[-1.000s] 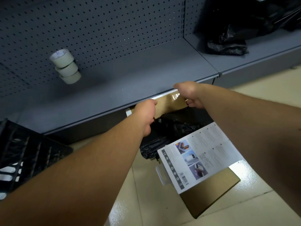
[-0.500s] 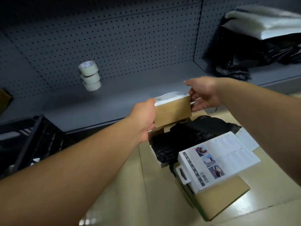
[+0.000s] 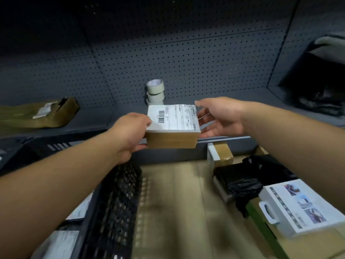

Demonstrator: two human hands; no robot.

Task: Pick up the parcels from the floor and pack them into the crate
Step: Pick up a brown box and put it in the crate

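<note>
A small brown cardboard parcel point(image 3: 171, 128) with a white shipping label on top is held in the air at the centre. My left hand point(image 3: 130, 134) grips its left end, thumb on the label. My right hand point(image 3: 220, 116) is at its right end with fingers extended, touching or just off the side. The black plastic crate point(image 3: 112, 206) sits below and to the left; white labelled parcels show inside it. On the floor at right lie a black bag parcel point(image 3: 240, 182), a small taped box point(image 3: 221, 153) and a white product box point(image 3: 302, 204) on a flat brown carton point(image 3: 298, 245).
A grey shelf with pegboard backing runs across behind the parcel. White tape rolls point(image 3: 155, 91) hang on the pegboard. A brown padded mailer point(image 3: 37, 114) lies on the shelf at left. Dark bags point(image 3: 317, 101) fill the right shelf.
The parcel has risen from under the shelf edge and moved left, toward the crate. My view has swung left, bringing the crate under my left arm. My right hand's fingers have loosened.
</note>
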